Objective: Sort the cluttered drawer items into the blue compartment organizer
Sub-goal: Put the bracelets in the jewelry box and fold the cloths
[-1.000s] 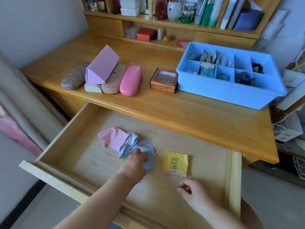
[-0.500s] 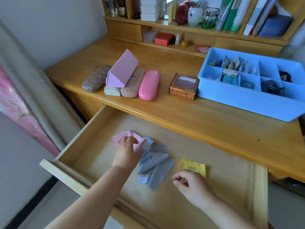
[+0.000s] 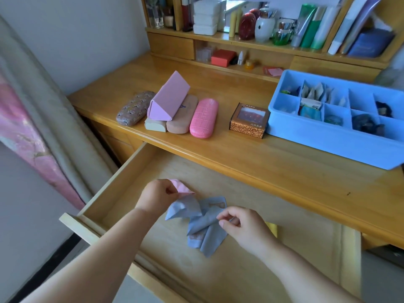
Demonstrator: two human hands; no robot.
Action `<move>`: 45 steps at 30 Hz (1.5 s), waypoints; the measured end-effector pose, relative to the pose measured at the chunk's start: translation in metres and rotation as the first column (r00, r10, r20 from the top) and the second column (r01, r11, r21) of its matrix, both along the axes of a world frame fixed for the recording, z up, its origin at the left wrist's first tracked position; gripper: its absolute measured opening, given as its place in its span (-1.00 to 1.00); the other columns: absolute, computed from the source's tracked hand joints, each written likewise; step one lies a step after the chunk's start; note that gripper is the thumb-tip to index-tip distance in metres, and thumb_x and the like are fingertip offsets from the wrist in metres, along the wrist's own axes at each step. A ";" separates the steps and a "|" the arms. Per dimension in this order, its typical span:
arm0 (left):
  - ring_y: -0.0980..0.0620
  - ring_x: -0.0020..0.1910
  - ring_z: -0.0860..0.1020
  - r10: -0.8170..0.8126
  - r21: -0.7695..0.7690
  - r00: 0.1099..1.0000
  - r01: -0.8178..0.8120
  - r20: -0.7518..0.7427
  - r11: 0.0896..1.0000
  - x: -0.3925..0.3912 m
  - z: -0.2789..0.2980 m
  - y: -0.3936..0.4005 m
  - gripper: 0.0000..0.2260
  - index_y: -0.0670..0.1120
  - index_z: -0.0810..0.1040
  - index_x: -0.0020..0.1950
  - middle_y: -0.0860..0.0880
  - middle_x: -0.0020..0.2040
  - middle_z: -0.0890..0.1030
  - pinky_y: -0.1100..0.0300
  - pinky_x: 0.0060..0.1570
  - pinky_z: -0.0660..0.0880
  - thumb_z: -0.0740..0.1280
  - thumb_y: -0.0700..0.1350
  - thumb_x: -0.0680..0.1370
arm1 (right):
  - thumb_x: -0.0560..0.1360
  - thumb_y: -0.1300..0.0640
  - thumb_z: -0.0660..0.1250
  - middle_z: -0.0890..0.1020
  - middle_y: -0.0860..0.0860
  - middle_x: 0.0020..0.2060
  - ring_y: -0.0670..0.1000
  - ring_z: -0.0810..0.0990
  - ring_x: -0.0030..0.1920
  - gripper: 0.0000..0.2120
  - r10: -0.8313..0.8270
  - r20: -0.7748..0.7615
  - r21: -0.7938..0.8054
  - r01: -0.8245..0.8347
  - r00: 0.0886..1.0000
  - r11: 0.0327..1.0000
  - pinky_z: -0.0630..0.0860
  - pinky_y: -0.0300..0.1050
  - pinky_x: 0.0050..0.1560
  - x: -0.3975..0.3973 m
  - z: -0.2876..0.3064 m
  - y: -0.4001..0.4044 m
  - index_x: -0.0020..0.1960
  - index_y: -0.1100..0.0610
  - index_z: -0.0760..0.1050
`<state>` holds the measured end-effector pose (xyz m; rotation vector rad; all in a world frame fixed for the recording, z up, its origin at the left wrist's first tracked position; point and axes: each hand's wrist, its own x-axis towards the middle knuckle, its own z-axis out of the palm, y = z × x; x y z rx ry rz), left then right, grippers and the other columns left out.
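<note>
Since the earlier frame, the right hand [image 3: 244, 226] has moved onto the crumpled grey-blue cloth [image 3: 201, 224] at lower centre in the open wooden drawer [image 3: 122, 184] and pinches it. The left hand [image 3: 158, 196] grips the small pink cloth [image 3: 182, 188]. The blue plastic compartment organizer [image 3: 341, 145] sits upper right.

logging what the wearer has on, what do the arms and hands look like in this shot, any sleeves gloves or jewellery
Both forearms are bare as far as the frame shows, with no sleeve in view. The left hand and right hand wear no gloves, and no watch, bracelet or ring shows on the visible sides. The fingernails look short and unpainted.
</note>
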<state>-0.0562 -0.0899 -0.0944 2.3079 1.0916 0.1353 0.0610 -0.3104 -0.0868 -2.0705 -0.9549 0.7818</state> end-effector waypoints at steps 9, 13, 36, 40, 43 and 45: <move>0.16 -0.31 0.43 -0.126 0.123 0.972 0.103 0.199 0.987 0.008 0.083 -0.013 -0.92 -0.08 0.54 -0.23 0.07 -0.27 0.50 0.39 -0.35 0.34 0.33 -0.16 0.47 | 0.48 0.06 0.33 0.56 -0.29 -0.39 -0.29 0.49 -0.33 -0.85 -0.131 -0.085 0.150 0.143 0.988 0.978 0.50 -0.35 -0.42 -0.005 0.046 -0.011 -0.20 -0.18 0.57; 0.23 -0.39 0.45 -0.129 -0.173 0.935 0.194 0.329 0.966 0.011 0.115 -0.057 -0.88 -0.09 0.58 -0.27 0.06 -0.36 0.56 0.40 -0.31 0.38 0.35 -0.24 0.46 | 0.48 0.11 0.34 0.66 -0.08 -0.30 -0.10 0.62 -0.20 -0.88 -0.194 -0.150 0.283 0.231 0.969 0.931 0.53 -0.22 -0.13 -0.007 0.072 -0.016 -0.17 -0.09 0.59; 0.25 -0.39 0.49 -0.104 -0.215 0.818 0.268 0.566 0.939 0.027 0.098 -0.220 -0.76 0.07 0.52 -0.13 0.12 -0.32 0.59 0.40 -0.34 0.44 0.51 -0.19 0.36 | 0.60 0.29 0.09 0.68 0.24 -0.05 0.11 0.67 -0.04 -0.63 0.002 -0.792 0.363 0.468 0.611 0.806 0.59 -0.14 -0.06 -0.006 0.083 -0.109 -0.10 0.28 0.67; 0.22 -0.39 0.49 -0.120 -0.108 0.799 0.225 0.589 0.968 0.027 0.095 -0.217 -0.78 0.09 0.52 -0.21 0.04 -0.33 0.59 0.42 -0.35 0.41 0.46 -0.22 0.40 | 0.57 0.27 0.17 0.62 0.32 -0.15 0.18 0.60 -0.10 -0.71 0.021 -0.733 0.400 0.405 0.680 0.822 0.55 -0.12 -0.08 -0.009 0.081 -0.108 -0.16 0.34 0.61; 0.22 -0.33 0.54 -0.111 -0.090 0.795 0.203 0.596 0.975 0.025 0.093 -0.217 -0.79 0.12 0.53 -0.24 0.12 -0.31 0.61 0.45 -0.32 0.41 0.41 -0.20 0.44 | 0.56 0.22 0.23 0.59 0.37 -0.14 0.19 0.60 -0.08 -0.75 0.029 -0.720 0.399 0.380 0.694 0.835 0.53 -0.13 -0.07 -0.009 0.076 -0.107 -0.03 0.40 0.57; 0.19 -0.30 0.55 -0.142 -0.024 0.788 0.195 0.599 0.981 0.023 0.090 -0.217 -0.73 0.16 0.50 -0.28 0.09 -0.32 0.60 0.42 -0.31 0.43 0.40 -0.21 0.45 | 0.57 0.19 0.24 0.61 0.38 -0.15 0.16 0.64 -0.08 -0.74 0.009 -0.710 0.387 0.379 0.704 0.841 0.54 -0.19 -0.07 -0.010 0.073 -0.105 -0.03 0.38 0.60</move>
